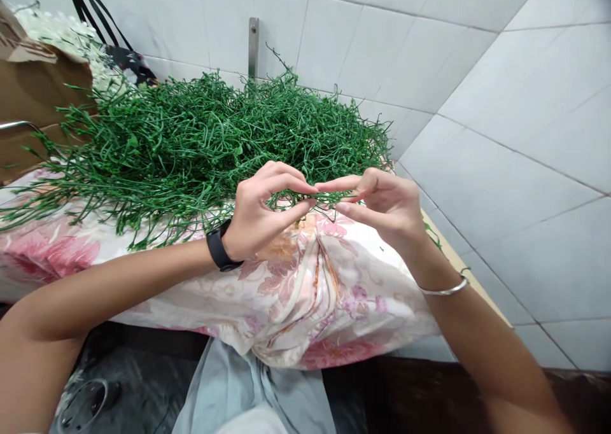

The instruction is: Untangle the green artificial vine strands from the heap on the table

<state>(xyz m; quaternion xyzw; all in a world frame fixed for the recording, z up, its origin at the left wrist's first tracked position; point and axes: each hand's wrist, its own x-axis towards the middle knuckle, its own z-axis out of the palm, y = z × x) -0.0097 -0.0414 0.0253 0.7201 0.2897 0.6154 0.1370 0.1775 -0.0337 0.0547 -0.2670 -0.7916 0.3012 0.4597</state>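
A thin green stem [329, 197] stretches between both hands, in front of the pile of wiry, tangled green stems [191, 141]. The left hand [255, 208], its fingers curved, pinches the stem narrowly between thumb and index fingertip; the right hand [394, 208], fingers bent inward, holds it loosely between thumb and fingers. Beneath the pile, floral cloth [358, 319] gathers in soft pleats. Left of the pile stands a creased brown cardboard box [48, 90]; behind it rise smooth white tiles [353, 39].

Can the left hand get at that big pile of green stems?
Probably yes: the left hand is just in front of the pile of green stems, with nothing seen blocking it.
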